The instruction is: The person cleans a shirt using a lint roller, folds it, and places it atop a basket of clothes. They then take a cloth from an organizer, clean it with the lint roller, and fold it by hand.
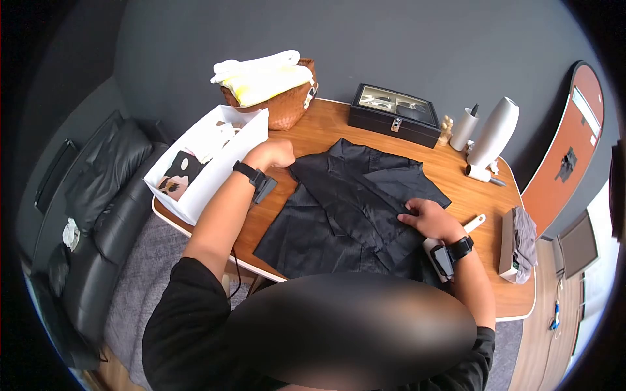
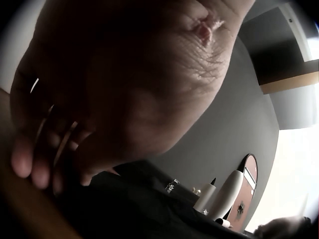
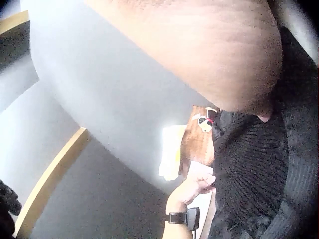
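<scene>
A black garment [image 1: 355, 202] with sleeves, probably a shirt, lies spread on the wooden table, its sleeves folded across the body. At its upper left edge my left hand [image 1: 277, 154] pinches the cloth between thumb and fingers; the other fingers curl below in the left wrist view. My right hand [image 1: 435, 220] rests on the garment's right side, thumb and forefinger a little apart. In the right wrist view most of its fingers are hidden behind the palm, and I cannot tell whether they grip the cloth.
A white box [image 1: 215, 163] with small items and a brown basket [image 1: 283, 107] with pale towels stand left. Behind are a black glasses case [image 1: 394, 114], a white cylinder [image 1: 463, 130] and a silver appliance [image 1: 494, 133]. A white handle [image 1: 475, 223] and a box of grey cloth [image 1: 521, 244] lie right.
</scene>
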A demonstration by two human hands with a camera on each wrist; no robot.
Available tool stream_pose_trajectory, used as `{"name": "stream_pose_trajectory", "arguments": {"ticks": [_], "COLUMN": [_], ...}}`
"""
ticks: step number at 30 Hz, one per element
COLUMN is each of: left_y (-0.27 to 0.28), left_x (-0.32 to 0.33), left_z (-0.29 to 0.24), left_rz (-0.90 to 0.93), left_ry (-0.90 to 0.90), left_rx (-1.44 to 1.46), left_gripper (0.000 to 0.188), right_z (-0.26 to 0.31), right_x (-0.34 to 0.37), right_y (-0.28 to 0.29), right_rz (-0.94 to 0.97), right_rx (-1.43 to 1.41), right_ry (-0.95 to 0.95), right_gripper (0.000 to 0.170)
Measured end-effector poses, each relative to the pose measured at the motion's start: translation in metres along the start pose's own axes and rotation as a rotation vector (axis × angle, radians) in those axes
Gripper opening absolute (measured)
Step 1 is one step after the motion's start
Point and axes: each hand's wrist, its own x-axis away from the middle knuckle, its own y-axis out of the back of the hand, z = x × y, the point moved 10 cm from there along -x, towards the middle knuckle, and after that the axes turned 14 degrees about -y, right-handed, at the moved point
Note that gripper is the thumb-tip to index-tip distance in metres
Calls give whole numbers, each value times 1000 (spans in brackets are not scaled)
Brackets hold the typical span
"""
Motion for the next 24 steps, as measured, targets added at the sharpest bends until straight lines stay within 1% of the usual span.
{"name": "stream_pose_trajectory", "arguments": {"ticks": [1,2,3,5,6,8,9,11,12,14,15,16,18,19,20,22,23,24], "left_y": [4,18,29,29,26,23,23,12,11,5,4,10,17,17,15,-2,-6,-9], "left_x": [1,-1,-3,-20,-31,-48,-55,-75,-86,-104,-112,-106,-113,-118,-119,-122,-122,-122], "left_z": [-9,-31,-53,-77,-85,-114,-117,-116,-112,-102,-93,-92,-86,-69,-58,-39,-37,-33], "left_rz": [2,-92,-186,-294,-294,-280,-277,-148,-142,-118,-115,-151,-95,-153,-182,-188,-189,-213], "left_ry": [0,-120,-239,-374,-375,-530,-538,-480,-488,-565,-553,-563,-548,-435,-406,-270,-266,-227], "left_rx": [1,24,49,254,256,250,248,146,141,129,122,136,199,334,451,862,865,864], "left_gripper": [21,19,22,29,29,28,28,23,23,24,28,31,31,32,34,31,31,30], "right_z": [2,6,8,7,5,7,7,6,5,4,5,5,6,1,1,-2,-4,-7], "right_x": [1,3,4,5,6,7,7,7,7,7,7,9,9,7,6,7,6,4], "right_y": [1,0,-2,-7,-10,-8,-9,-9,-9,-7,-8,-10,-10,-12,-11,-9,-9,-11], "right_rz": [1,27,54,86,113,129,145,138,139,139,143,153,204,201,208,221,199,200], "right_rx": [0,17,36,10,-19,3,23,16,17,-1,-14,-24,-161,-161,-164,-122,-118,-115], "right_ry": [-1,4,9,5,-3,-19,-31,-23,-8,-3,9,4,1,9,8,-74,-77,-75], "right_gripper": [39,38,38,38,38,40,43,43,43,40,38,38,38,37,37,35,35,35]}}
